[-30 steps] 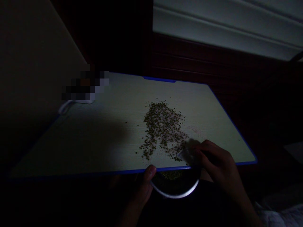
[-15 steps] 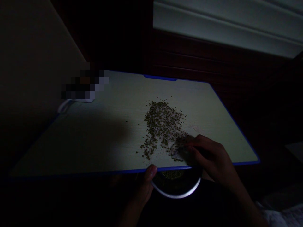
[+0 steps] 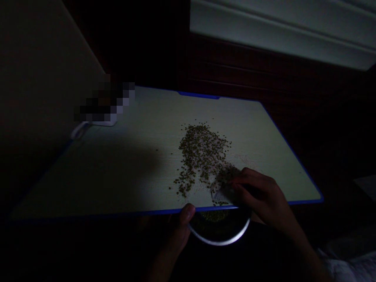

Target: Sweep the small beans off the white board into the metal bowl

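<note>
A heap of small green beans [image 3: 202, 154] lies spread on a pale tabletop with a blue edge [image 3: 117, 214]. My right hand [image 3: 258, 196] rests on the near end of the heap, fingers bent over a small pale flat thing pressed against the beans. Below the table's front edge my left hand [image 3: 179, 231] grips the rim of a round metal bowl [image 3: 219, 231], thumb up against the edge. Some beans show inside the bowl.
A white object with a loop [image 3: 88, 127] sits at the table's far left, partly blurred out. Dark wood panelling and a pale ledge [image 3: 279, 35] lie behind. The room is very dim, and pale cloth [image 3: 346, 266] shows at the lower right.
My right hand moved up the table into the near end of the heap, then drew slightly back toward the front edge. The left hand and bowl have stayed put.
</note>
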Available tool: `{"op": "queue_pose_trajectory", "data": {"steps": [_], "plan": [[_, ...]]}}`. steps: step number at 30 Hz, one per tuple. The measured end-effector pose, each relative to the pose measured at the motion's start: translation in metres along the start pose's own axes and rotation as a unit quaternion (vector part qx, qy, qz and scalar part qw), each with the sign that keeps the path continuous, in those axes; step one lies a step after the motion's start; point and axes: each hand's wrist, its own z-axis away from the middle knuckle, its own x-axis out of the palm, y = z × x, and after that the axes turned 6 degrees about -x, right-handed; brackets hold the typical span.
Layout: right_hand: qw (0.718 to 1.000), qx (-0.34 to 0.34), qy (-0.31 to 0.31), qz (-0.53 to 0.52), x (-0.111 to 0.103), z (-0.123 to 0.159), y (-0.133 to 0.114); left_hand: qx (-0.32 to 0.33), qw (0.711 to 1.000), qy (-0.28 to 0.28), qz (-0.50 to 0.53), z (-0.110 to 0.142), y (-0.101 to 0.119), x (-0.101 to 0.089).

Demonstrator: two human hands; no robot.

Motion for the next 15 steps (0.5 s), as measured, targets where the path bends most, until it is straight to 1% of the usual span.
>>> {"op": "queue_pose_trajectory", "data": {"steps": [3, 6, 9, 11, 15], "plan": [[1.000, -0.007, 0.001, -0.005, 0.0013, -0.0020, -0.0027, -0.010, 1.000, -0.009, -0.001, 0.0001, -0.0007, -0.0006], [1.000, -0.013, -0.012, -0.021, 0.0023, -0.0031, -0.0067, -0.008, 1.000, -0.017, 0.004, -0.0005, -0.0016, -0.0040], [0.999, -0.022, -0.020, -0.035, 0.0032, -0.0020, -0.0093, 0.011, 1.000, -0.003, 0.009, -0.0010, -0.0016, -0.0056], [0.999, -0.026, -0.021, -0.042, 0.0033, -0.0006, -0.0098, 0.013, 1.000, 0.004, 0.010, -0.0013, -0.0011, -0.0053], [0.998, -0.026, -0.034, -0.051, 0.0016, 0.0021, -0.0085, 0.019, 1.000, -0.003, 0.020, -0.0016, 0.0003, -0.0033]]}}
